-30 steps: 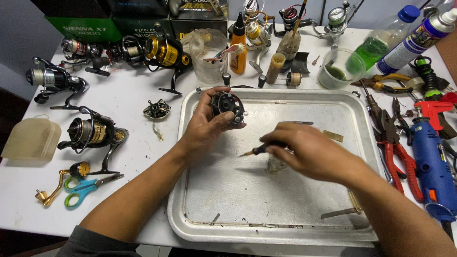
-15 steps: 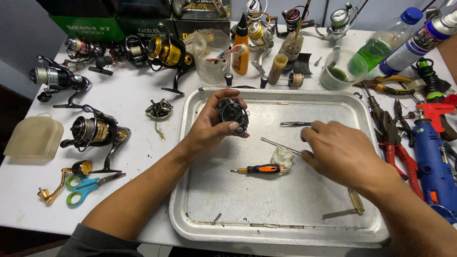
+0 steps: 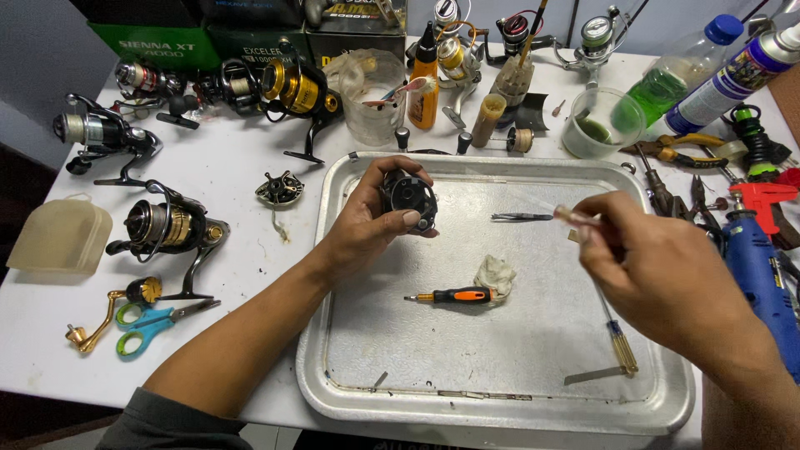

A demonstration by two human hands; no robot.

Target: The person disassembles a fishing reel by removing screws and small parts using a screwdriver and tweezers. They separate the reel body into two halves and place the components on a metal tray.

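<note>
Bright even overhead light, soft shadows (slight edge distortion).

Dull scuffed metal tray (image 3: 500, 400)

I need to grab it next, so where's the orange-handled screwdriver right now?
The screwdriver lies flat in the middle of the metal tray, its handle end touching a crumpled rag, below the tweezers.

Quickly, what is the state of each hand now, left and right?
Left hand: closed around a dark round reel part, held above the metal tray.
Right hand: fingers pinch a thin light stick.
</note>
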